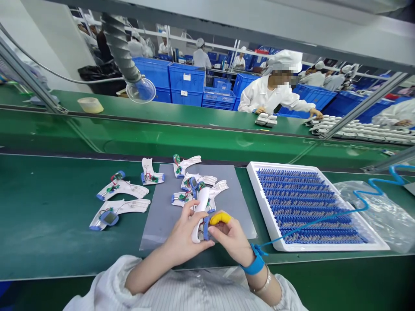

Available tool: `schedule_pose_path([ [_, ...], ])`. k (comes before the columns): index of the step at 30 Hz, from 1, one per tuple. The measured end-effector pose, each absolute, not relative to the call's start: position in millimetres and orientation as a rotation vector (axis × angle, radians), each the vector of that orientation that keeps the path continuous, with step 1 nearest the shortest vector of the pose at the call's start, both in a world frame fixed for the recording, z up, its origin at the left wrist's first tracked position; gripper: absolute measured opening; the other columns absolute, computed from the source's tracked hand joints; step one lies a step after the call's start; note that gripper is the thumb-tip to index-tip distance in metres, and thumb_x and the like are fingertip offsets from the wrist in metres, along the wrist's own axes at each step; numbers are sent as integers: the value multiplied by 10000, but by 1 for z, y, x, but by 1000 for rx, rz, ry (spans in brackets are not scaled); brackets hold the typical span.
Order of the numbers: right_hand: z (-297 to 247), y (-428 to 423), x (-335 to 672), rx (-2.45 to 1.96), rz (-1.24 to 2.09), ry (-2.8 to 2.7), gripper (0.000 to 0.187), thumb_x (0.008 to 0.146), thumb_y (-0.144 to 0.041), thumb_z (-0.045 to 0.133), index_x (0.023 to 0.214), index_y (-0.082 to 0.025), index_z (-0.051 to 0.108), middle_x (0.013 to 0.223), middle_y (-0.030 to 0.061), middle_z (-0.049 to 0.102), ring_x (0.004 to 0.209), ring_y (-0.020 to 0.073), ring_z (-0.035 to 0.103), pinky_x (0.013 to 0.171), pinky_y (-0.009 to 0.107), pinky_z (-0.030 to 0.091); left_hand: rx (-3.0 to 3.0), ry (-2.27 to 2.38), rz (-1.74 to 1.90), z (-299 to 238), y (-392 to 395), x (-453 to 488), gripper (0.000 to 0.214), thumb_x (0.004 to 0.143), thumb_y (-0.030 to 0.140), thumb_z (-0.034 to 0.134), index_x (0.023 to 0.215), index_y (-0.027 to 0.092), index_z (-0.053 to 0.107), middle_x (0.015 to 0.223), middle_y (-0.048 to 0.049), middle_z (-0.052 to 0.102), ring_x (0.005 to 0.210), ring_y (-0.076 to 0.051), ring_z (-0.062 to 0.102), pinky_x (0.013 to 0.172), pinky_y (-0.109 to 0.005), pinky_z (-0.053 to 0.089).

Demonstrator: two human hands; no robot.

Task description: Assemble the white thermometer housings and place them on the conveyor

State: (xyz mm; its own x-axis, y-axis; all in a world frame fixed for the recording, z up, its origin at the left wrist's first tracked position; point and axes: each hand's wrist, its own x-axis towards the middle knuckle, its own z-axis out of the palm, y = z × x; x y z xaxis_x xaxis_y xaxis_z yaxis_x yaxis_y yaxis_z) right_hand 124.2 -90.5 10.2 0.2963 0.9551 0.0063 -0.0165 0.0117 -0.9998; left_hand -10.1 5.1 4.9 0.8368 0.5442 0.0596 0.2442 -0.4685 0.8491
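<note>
In the head view, my left hand [185, 231] is closed around a white gun-shaped thermometer housing [203, 201]. A blue end piece [205, 228] shows at its near end. My right hand [231, 237], with a yellow finger cot [220, 217] on one finger, pinches that blue piece between thumb and finger. Just beyond lie several open half-shells with green boards and wires, one of them a half-shell [218, 190] partly behind the held housing. To the left, another half-shell [138, 206] has a small blue-framed screen [109, 217] on it.
A white foam tray [275, 239] filled with rows of blue parts stands at the right. A coiled blue cord [311, 222] runs across it to my blue wrist strap [255, 262]. A grey mat [155, 231] lies underneath. Across the bench a co-worker [259, 93] handles white housings.
</note>
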Motion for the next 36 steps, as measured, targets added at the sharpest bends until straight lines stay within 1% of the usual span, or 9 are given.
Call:
schedule_pose_path([
  [5,11,-91,126,-1384,930,-1066,56,799,-219,526,814,-167,540,821,27,528,757,135,536,700,262,470,2146,614,411,1,6,-10,479,643,379,674,1063,242,488,1318,-104,210,1003,-250,488,859,-416,446],
  [8,16,-91,126,-1546,792,-1232,88,775,-158,499,840,-168,558,855,44,549,779,146,541,694,264,469,2292,673,408,-3,8,-9,440,670,347,638,1073,245,493,1313,-111,228,1010,-281,486,806,-437,465],
  [13,17,-88,126,-1802,589,-1405,117,725,-106,477,712,-166,577,746,25,547,666,129,509,627,254,424,2443,720,385,-9,8,-8,423,696,264,583,1107,267,481,1319,-113,230,1075,-336,444,761,-464,469],
  [16,12,-86,130,-1764,754,-1258,91,689,-112,485,647,-164,546,666,4,530,608,114,490,580,237,401,2286,677,390,-9,7,-9,432,665,300,636,1069,250,490,1315,-110,217,1057,-308,458,820,-460,447],
  [19,7,-87,134,-1475,1179,-958,54,695,-193,523,661,-154,542,613,-6,537,575,100,498,558,216,402,1981,575,403,-7,6,-10,477,632,349,685,1046,241,473,1302,-102,208,1116,-283,427,903,-421,408],
  [22,4,-89,135,-1234,1422,-680,188,689,-324,605,692,-142,561,600,-6,551,542,83,505,522,190,392,1776,453,420,-9,5,-10,511,639,407,680,1059,244,441,1276,-102,239,1223,-292,318,964,-413,353],
  [27,1,-88,132,-1113,1445,-577,321,702,-409,664,862,-144,580,630,-16,552,526,56,492,489,152,362,1776,427,426,-12,6,-10,526,638,440,681,1052,236,430,1271,-112,239,1235,-299,293,999,-453,293],
  [33,-6,-88,131,-1158,1465,-674,336,708,-397,678,880,-121,594,655,-10,548,542,51,473,510,169,352,1873,557,452,-11,4,-11,672,537,420,759,1058,234,376,1296,-124,166,1201,-322,339,954,-487,347],
  [36,-9,-87,129,-1164,1452,-710,317,722,-395,667,850,-119,579,616,-22,531,508,43,447,476,162,320,1938,528,443,-12,1,-10,652,562,360,754,1063,230,358,1304,-137,153,1193,-322,355,930,-484,376],
])
